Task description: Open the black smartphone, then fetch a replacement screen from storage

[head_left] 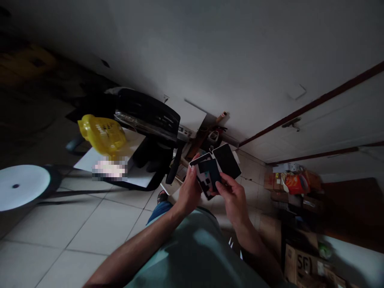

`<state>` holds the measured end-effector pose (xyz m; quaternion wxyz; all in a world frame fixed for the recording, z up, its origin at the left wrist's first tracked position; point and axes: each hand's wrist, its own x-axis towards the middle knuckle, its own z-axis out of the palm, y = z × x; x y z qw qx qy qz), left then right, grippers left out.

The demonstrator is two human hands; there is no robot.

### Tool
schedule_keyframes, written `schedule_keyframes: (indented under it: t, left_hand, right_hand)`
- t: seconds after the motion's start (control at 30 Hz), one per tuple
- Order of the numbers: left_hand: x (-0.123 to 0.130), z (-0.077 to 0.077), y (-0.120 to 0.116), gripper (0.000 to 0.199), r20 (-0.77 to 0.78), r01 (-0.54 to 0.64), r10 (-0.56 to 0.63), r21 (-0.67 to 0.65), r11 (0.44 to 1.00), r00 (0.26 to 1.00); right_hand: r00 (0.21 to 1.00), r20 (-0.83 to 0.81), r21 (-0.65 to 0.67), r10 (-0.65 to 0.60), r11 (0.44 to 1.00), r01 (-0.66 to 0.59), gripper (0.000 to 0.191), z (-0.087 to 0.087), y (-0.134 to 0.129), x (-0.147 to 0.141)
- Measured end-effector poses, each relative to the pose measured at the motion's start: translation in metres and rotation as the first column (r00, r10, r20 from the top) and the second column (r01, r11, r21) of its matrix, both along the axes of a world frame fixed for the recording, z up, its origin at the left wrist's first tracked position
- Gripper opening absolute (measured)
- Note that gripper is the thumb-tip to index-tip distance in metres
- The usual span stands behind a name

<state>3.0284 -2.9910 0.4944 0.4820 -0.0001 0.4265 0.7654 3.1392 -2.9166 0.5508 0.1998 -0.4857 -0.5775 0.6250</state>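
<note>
An open case [227, 160] with a dark lid panel and a white edge is held in front of my body. My left hand [190, 190] grips its left side, the thumb on the rim. My right hand [232, 194] pinches a flat dark rectangular piece [214, 172], which lies over the right part of the case's inside. Light and dark shapes show beneath that piece, too small to make out.
A black chair [147, 116] at the left bears white sheets and a yellow plastic object [103, 134]. A round white disc [25, 187] is at the far left. Cardboard boxes [303, 264] and an orange bag [295, 184] are stacked at the right, near a door.
</note>
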Motion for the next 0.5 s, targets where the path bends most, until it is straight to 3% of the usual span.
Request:
schedule_keyframes:
  t: [0.1, 0.23, 0.3, 0.4, 0.5]
  left_hand:
    - [0.0, -0.001, -0.001, 0.077, 0.148, -0.027, 0.014, 0.091, 0.995, 0.989]
    - [-0.002, -0.005, -0.004, 0.075, 0.122, -0.038, 0.027, 0.086, 0.996, 0.992]
    - [-0.004, -0.006, -0.006, 0.071, 0.028, -0.069, 0.067, 0.05, 0.996, 0.997]
    - [-0.006, -0.007, -0.007, 0.062, -0.097, -0.107, 0.107, 0.005, 0.994, 0.989]
    - [-0.005, -0.009, -0.007, 0.062, -0.051, -0.102, 0.104, 0.037, 0.994, 0.993]
  right_hand:
    - [0.996, 0.077, 0.05, 0.05, 0.997, -0.054, 0.05, 0.001, -0.001, -0.002]
    - [0.983, 0.157, 0.189, 0.096, 0.974, -0.125, 0.042, 0.003, -0.004, -0.002]
    - [0.968, 0.219, 0.328, 0.118, 0.926, -0.187, 0.037, 0.004, -0.007, -0.001]
    - [0.941, 0.314, 0.521, 0.123, 0.807, -0.279, 0.035, 0.005, -0.011, 0.001]
    - [0.926, 0.354, 0.61, 0.133, 0.718, -0.337, 0.034, 0.006, -0.016, 0.003]
